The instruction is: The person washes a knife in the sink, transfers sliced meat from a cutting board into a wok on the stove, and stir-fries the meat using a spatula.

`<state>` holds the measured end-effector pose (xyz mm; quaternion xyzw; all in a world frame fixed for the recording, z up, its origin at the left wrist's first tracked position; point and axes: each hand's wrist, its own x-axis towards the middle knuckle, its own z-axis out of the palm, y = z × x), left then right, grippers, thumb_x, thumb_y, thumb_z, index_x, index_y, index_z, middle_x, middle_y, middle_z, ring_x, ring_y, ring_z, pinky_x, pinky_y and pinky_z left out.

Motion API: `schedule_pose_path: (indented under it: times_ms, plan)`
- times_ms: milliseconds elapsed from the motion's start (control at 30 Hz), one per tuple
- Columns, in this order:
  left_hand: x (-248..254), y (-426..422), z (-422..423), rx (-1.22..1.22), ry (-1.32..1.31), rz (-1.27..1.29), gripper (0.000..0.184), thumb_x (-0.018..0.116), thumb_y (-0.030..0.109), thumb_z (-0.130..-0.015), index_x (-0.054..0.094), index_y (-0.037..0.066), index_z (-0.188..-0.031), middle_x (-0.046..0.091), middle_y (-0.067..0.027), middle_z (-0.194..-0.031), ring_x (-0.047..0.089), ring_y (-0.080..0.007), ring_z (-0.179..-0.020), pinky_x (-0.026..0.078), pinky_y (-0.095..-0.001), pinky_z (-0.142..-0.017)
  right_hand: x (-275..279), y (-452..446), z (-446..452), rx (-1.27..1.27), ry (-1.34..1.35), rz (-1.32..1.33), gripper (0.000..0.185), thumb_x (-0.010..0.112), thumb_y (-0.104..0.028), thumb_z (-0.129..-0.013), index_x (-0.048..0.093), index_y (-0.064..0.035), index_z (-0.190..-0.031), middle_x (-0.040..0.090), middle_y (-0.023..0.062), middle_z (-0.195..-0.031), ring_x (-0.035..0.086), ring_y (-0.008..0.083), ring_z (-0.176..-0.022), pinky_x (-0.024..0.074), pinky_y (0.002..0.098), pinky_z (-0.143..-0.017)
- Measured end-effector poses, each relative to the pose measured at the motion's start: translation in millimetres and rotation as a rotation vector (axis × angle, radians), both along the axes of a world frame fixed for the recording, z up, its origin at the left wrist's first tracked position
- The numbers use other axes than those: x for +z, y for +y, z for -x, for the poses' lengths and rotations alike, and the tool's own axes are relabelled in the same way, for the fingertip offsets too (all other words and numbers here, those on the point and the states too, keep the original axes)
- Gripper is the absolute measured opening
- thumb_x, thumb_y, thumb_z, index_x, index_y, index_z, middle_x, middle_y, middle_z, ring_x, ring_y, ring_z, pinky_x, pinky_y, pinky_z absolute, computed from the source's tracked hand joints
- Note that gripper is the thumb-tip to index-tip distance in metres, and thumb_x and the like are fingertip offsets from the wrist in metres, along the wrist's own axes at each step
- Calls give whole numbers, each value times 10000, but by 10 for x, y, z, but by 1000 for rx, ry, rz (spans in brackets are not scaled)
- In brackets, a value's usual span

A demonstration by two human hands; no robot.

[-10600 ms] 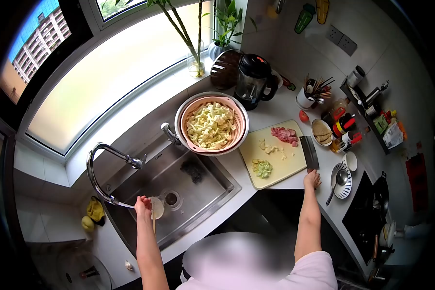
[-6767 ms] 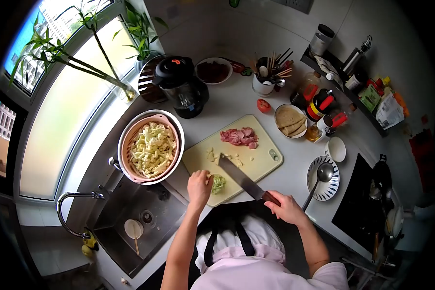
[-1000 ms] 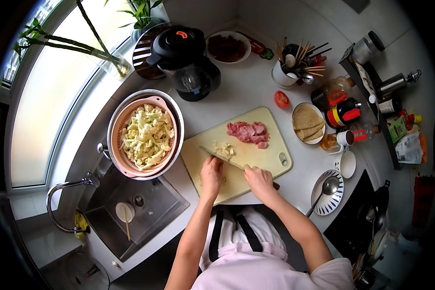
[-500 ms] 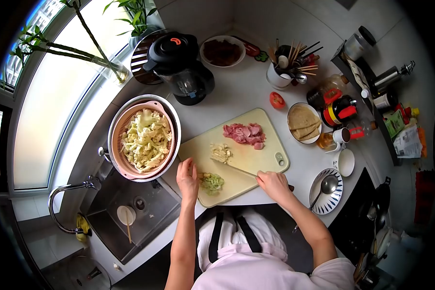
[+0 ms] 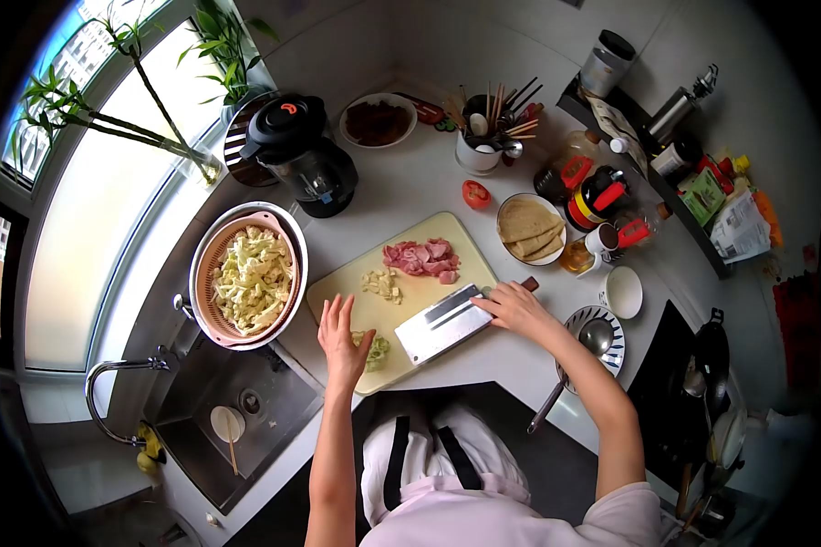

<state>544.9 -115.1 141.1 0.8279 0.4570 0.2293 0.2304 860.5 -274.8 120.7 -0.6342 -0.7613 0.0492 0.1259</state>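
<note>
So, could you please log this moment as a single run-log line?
left hand: open, beside chopped greens | right hand: holding cleaver, broad face up, over cutting board | also on board: pink meat, pale pieces

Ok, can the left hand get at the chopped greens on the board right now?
Probably yes: the left hand looks empty, fingers spread, right beside the chopped greens, with nothing apparent between them. The cleaver in the right hand is on the greens' other side, seemingly leaving that approach free.
</note>
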Motion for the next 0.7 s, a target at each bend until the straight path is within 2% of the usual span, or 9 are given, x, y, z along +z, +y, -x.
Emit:
schedule_pose_path:
  times_ms: [100, 167, 200, 300, 333, 567, 700]
  plan:
    - [-100, -134, 244, -18, 11, -41, 429, 708, 79, -745, 545, 86, -1142, 543, -85, -1193, 399, -315, -1284, 274, -440, -1039, -275, -23, -37, 44, -101, -77, 538, 754, -198, -656, 614, -176, -1175, 553, 20, -924, 521, 199, -968, 420, 343, -828]
    - [-190, -193, 377, -9, 10, -62, 390, 696, 68, -744, 551, 76, -1106, 559, -77, -1155, 417, -313, -1268, 286, -438, -1027, -291, -133, 14, -28, -112, -76, 457, 716, -201, -706, 625, -183, -1154, 564, 28, -998, 522, 198, -1003, 411, 353, -849]
    - [-81, -263, 351, 5, 40, -119, 529, 683, 49, -731, 511, 83, -1231, 528, -111, -1227, 410, -321, -1271, 280, -448, -1040, -295, -192, 67, -58, -144, -93, 436, 705, -195, -719, 627, -181, -1148, 564, 32, -1023, 522, 202, -1013, 409, 357, -854]
    - [338, -531, 139, -31, -86, -33, 715, 679, 44, -724, 400, 108, -1380, 466, -158, -1316, 400, -334, -1276, 273, -462, -1052, 20, -409, 267, -150, -109, -99, 369, 675, -182, -764, 632, -153, -1129, 550, 48, -1103, 519, 216, -1047, 405, 372, -875]
    - [366, -612, 88, -60, -10, -47, 826, 684, 58, -736, 287, 128, -1457, 400, -192, -1380, 387, -340, -1284, 271, -465, -1059, 142, -508, 310, -172, -86, -88, 369, 674, -188, -768, 630, -147, -1132, 547, 50, -1102, 518, 218, -1049, 408, 373, -876]
    - [863, -1745, -302, -316, -169, -61, 673, 673, 115, -796, 371, 95, -1396, 440, -170, -1345, 430, -347, -1232, 330, -437, -1021, 987, -1936, 545, -292, -14, 135, 345, 660, -243, -816, 618, -127, -1138, 565, 63, -987, 561, 234, -996, 445, 366, -847]
    - [812, -2678, -341, -443, -244, -39, 591, 668, 128, -811, 425, 82, -1347, 465, -148, -1319, 475, -317, -1186, 373, -419, -976, 1652, -3231, 776, -484, -66, 155, 317, 638, -249, -842, 621, -114, -1129, 581, 66, -992, 570, 242, -988, 457, 383, -862]
